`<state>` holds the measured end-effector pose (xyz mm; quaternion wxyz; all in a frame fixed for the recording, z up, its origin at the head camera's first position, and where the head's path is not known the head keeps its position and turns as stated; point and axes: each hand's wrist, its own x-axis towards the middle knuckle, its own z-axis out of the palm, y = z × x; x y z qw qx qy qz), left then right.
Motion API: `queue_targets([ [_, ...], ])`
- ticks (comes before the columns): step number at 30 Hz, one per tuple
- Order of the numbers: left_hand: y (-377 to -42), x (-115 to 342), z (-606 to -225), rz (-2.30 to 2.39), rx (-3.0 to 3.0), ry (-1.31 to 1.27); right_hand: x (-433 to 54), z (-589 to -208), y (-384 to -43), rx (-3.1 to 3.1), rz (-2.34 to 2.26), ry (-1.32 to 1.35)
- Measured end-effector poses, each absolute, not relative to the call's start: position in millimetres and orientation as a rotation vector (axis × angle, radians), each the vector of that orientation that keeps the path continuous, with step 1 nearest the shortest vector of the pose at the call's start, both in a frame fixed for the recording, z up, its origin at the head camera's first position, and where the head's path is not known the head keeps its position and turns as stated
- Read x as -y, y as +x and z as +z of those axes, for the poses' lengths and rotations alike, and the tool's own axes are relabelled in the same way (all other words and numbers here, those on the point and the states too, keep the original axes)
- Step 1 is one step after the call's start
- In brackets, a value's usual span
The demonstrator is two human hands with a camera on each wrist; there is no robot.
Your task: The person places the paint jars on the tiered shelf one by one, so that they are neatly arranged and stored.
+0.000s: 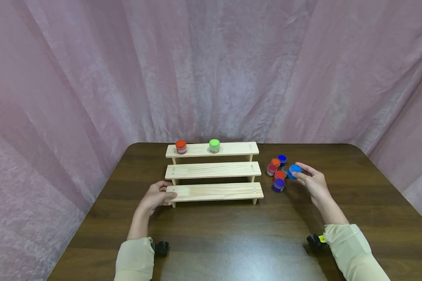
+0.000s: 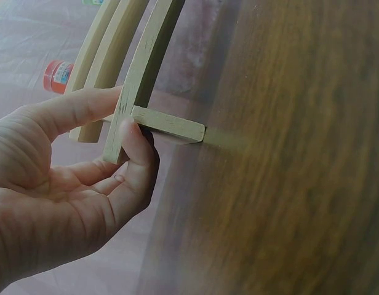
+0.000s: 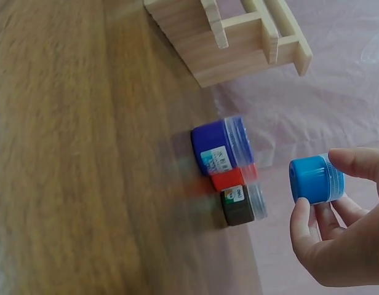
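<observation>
Head view, right fingers [image 1: 305, 168] pinching round blue jar [image 1: 294, 171], left fingers [image 1: 167, 196] gripping grainy wooden tiered shelf [image 1: 212, 170]

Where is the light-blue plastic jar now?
On the right of the head view, the light-blue jar is pinched in the right hand, near the purple plastic jar.

Pale cream sleeve [image 1: 135, 259] at lower left, black camera [image 1: 161, 248] at its cuff, matching sleeve [image 1: 356, 251] at lower right, second camera [image 1: 314, 242] with yellow patch [image 1: 322, 238], bare hands [image 1: 156, 198].
</observation>
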<state>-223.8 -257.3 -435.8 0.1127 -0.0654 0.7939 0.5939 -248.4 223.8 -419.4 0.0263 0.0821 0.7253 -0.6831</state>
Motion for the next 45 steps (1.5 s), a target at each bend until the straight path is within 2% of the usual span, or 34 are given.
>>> queue_targets([
  [45,-222.9,256.6,-433.9,1.724,-2.342,-0.211,-166.3,-372.8,-266.7,-2.462,-1.992,0.051],
])
